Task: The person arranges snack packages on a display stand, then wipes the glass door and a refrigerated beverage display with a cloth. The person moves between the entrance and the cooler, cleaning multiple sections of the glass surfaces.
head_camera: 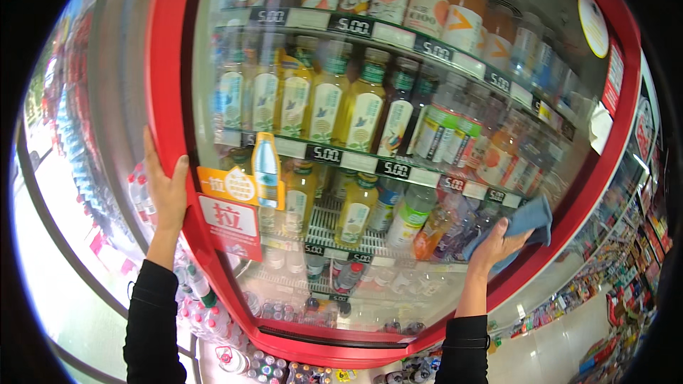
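A drinks cooler with a red-framed glass door fills the view before me. My left hand rests against the left side of the red frame, thumb on its face and fingers along the outer edge. In my right hand is a folded blue cloth, held against the glass near the right of the frame. Behind the glass stand shelves of bottled drinks, among them yellow bottles with green caps. A red and white sticker and an orange sticker with a bottle picture are on the glass beside my left hand.
Packs of bottled drinks stand on the floor below the cooler. More bottles with red caps are stacked at lower left, near a bright window. On the right, shelves of packaged goods line a pale floor.
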Demonstrator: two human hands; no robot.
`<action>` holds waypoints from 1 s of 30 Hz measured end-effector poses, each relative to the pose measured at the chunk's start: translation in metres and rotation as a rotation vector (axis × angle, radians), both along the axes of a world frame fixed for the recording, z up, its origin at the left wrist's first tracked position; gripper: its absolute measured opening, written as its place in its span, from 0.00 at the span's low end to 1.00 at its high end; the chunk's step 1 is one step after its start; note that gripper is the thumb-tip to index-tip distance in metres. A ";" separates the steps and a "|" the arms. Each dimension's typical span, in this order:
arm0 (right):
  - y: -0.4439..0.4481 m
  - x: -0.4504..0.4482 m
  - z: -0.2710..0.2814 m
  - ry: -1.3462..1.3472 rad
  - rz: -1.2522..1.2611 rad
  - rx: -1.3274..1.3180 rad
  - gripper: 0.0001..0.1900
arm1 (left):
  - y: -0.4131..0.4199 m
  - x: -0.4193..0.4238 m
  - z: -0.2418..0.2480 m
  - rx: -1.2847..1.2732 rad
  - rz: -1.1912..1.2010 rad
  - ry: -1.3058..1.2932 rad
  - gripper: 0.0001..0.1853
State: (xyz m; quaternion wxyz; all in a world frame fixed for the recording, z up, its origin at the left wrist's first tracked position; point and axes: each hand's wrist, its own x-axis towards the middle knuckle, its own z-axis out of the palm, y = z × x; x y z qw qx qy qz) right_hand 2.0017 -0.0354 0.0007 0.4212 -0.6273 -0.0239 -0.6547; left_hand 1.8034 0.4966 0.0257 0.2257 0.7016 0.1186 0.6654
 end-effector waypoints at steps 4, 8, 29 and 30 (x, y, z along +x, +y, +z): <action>0.097 -0.032 0.060 -0.039 -0.113 -0.322 0.49 | -0.006 -0.002 0.006 0.017 -0.038 -0.032 0.43; 0.214 -0.082 0.077 0.016 0.020 -0.692 0.45 | -0.001 -0.007 0.004 -0.003 -0.004 0.006 0.42; 0.157 -0.118 0.062 -0.078 0.515 -0.969 0.27 | -0.129 0.052 0.011 0.158 0.150 -0.014 0.34; 0.126 -0.110 0.058 -0.071 0.442 -0.947 0.29 | -0.119 0.057 0.015 0.182 0.296 0.030 0.34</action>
